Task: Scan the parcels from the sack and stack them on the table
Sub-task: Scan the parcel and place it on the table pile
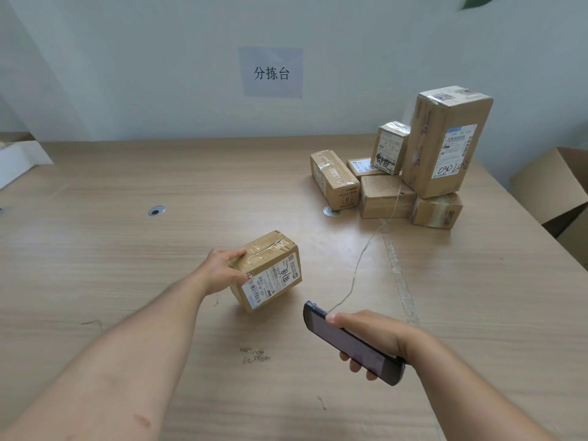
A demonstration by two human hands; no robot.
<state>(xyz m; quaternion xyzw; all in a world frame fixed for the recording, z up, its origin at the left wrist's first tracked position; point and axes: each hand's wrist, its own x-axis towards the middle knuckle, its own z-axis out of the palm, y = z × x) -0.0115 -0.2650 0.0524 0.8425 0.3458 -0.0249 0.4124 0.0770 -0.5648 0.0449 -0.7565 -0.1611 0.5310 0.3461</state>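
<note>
So I've got my left hand wrapped round the left end of a small taped parcel, tipping it up on its near edge so the shipping label faces me and the scanner. My right hand is gripping the handheld scanner, thumb along its top edge, fingers curled underneath, its front end aimed up and left toward that label, which I reckon is about the angle needed for the barcode to read. Far right on the table sits the stack of parcels, a tall box perched on the lower ones, so this one probably goes there next. A loose string trails from the pile toward me. Wood-grain top, pale wall with a paper sign, open carton off the right edge.
</note>
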